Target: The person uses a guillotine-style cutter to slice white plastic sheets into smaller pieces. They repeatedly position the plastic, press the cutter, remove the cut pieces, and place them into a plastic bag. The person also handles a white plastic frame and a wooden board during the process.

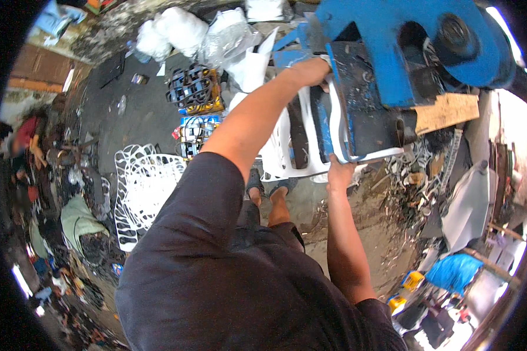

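Note:
A white sheet with large cut-out openings (309, 131) lies across the front of a blue press machine (380, 55), part of it under the dark plate (357, 76). My left hand (310, 71) reaches to the sheet's far side beside the plate, its fingers curled at the white edge and partly hidden. At the near edge, my right hand (339, 172) grips the sheet's rim close to the plate's corner, thumb on top. Left of the machine sit stacked black strap-like cut pieces (193, 88) and more pieces on a blue pack (198, 131).
A heap of white cut-out sheets (149, 190) lies on the floor to the left. White plastic bags (178, 30) stand at the back. A wooden board (448, 114) juts from the machine's right; scraps (427, 167) litter the floor below. Another person (26, 137) is at the far left.

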